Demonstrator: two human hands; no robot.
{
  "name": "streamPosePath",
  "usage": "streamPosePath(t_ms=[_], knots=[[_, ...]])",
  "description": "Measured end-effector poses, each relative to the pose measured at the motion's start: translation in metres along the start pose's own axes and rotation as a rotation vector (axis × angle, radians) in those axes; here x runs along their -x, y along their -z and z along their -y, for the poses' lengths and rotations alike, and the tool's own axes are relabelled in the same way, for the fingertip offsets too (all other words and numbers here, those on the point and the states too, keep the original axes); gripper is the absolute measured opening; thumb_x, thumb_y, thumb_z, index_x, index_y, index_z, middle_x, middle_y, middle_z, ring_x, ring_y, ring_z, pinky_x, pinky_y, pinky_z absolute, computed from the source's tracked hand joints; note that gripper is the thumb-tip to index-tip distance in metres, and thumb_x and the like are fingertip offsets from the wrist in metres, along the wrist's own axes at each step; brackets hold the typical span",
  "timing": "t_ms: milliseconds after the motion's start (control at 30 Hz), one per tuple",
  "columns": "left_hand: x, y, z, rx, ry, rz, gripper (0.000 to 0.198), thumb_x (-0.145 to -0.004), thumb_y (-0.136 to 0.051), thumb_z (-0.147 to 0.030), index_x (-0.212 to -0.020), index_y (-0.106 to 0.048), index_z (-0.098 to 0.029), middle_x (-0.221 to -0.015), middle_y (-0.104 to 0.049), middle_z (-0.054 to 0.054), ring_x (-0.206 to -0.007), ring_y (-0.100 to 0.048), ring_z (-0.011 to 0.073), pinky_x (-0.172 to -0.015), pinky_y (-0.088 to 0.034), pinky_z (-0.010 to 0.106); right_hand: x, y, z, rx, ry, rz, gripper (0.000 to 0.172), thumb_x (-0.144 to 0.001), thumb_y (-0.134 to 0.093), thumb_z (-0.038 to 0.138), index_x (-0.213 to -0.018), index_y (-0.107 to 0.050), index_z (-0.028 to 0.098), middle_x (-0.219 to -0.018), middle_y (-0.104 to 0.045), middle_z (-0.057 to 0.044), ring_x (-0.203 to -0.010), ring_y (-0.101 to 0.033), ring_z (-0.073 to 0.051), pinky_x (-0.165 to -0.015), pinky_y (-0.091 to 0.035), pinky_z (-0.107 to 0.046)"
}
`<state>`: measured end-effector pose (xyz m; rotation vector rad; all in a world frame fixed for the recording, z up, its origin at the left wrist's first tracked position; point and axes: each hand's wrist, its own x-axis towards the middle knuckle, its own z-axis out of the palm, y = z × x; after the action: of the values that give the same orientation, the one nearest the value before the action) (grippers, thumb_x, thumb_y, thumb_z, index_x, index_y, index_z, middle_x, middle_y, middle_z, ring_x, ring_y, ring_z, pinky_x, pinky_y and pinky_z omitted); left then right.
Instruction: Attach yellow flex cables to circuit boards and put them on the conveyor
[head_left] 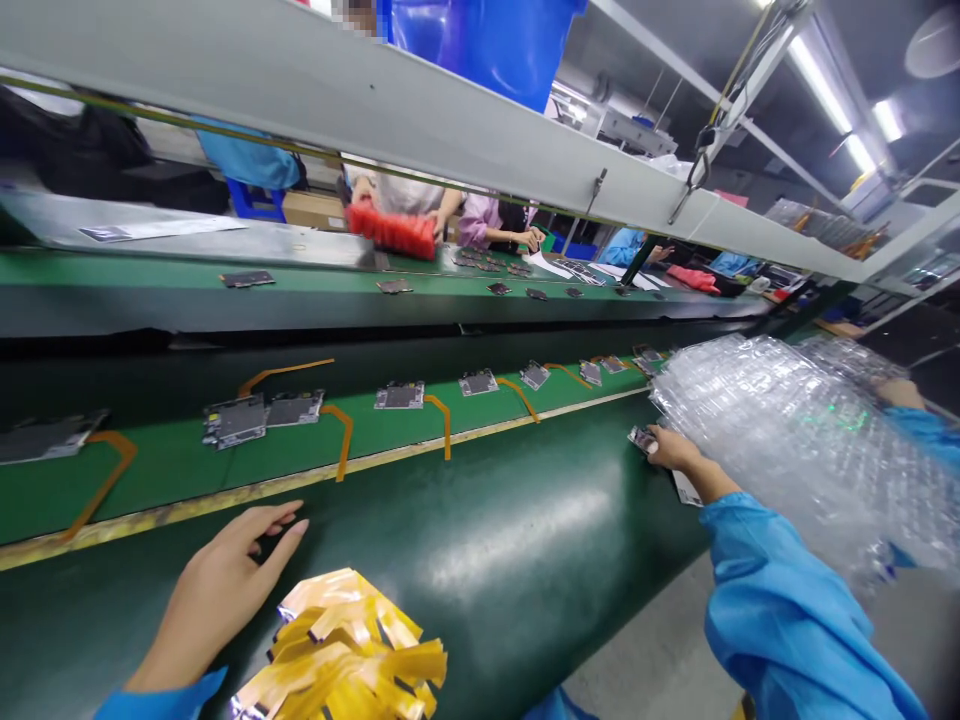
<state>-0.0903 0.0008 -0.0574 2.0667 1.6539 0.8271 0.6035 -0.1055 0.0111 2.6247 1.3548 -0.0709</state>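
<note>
My left hand (229, 575) hovers over or rests on the green work surface (510, 520), fingers stretched forward and holding nothing. Just below it lies a bunch of yellow tape strips (360, 650) on a shiny backing. Over at the right, my right hand (675, 450) pinches a small circuit board (642, 438) near the surface's edge. A flat white piece (685, 488) shows under that wrist. Several circuit boards lie in a row on the green belt (172, 470), among them one board (400, 396) with an orange flat strip (442, 425) hanging over the belt's edge.
A stack of transparent plastic trays (810, 440) stands at the right, with another person's hand (900, 393) beside it. Across the line, a co-worker holds a red bundle (394, 232). A white shelf beam (375, 90) crosses overhead, bearing a blue bin (487, 45).
</note>
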Motion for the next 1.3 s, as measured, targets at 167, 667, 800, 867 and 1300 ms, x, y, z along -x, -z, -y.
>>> streamPosePath(t_ms=[167, 667, 800, 867, 1300], knots=[[0.001, -0.003, 0.003, 0.010, -0.031, -0.001, 0.047, -0.085, -0.056, -0.064, -0.103, -0.076, -0.025, -0.099, -0.077, 0.005, -0.080, -0.071, 0.0215, -0.067, -0.058, 0.029, 0.005, 0.011, 0.044, 0.093, 0.175, 0.104, 0.079, -0.071, -0.072, 0.027, -0.148, -0.056, 0.012, -0.135, -0.065, -0.021, -0.114, -0.068, -0.034, -0.090, -0.050, -0.036], [0.010, 0.001, -0.024, 0.086, -0.103, -0.048, 0.034, -0.095, -0.051, -0.043, -0.107, -0.073, -0.020, -0.099, -0.075, 0.007, -0.091, -0.071, 0.0223, -0.084, -0.058, 0.034, 0.145, 0.048, 0.369, 0.068, 1.072, 0.045, 0.075, -0.082, -0.070, 0.038, -0.150, -0.050, 0.013, -0.133, -0.067, -0.020, -0.111, -0.070, -0.036, -0.086, -0.055, -0.040], [0.011, 0.000, -0.022, 0.074, -0.104, -0.048, 0.031, -0.096, -0.053, -0.039, -0.110, -0.073, -0.019, -0.103, -0.075, 0.008, -0.095, -0.071, 0.0227, -0.086, -0.058, 0.035, 0.157, 0.051, 0.398, -0.003, 1.127, 0.066, 0.078, -0.084, -0.074, 0.041, -0.153, -0.047, 0.015, -0.133, -0.069, -0.018, -0.116, -0.069, -0.035, -0.090, -0.054, -0.040], [0.012, 0.000, -0.023, 0.070, -0.102, -0.046, 0.031, -0.096, -0.053, -0.038, -0.111, -0.073, -0.020, -0.105, -0.074, 0.008, -0.098, -0.071, 0.0234, -0.088, -0.058, 0.035, 0.156, 0.050, 0.394, -0.014, 1.095, 0.065, 0.081, -0.084, -0.075, 0.042, -0.155, -0.046, 0.016, -0.133, -0.070, -0.018, -0.116, -0.070, -0.035, -0.090, -0.054, -0.040], [0.010, -0.003, -0.024, 0.074, -0.108, -0.010, 0.030, -0.096, -0.054, -0.037, -0.111, -0.073, -0.019, -0.104, -0.074, 0.008, -0.098, -0.071, 0.0234, -0.088, -0.057, 0.036, 0.155, 0.039, 0.369, -0.022, 1.044, 0.051, 0.081, -0.087, -0.073, 0.045, -0.157, -0.044, 0.018, -0.120, -0.076, -0.016, -0.108, -0.073, -0.031, -0.085, -0.053, -0.034]])
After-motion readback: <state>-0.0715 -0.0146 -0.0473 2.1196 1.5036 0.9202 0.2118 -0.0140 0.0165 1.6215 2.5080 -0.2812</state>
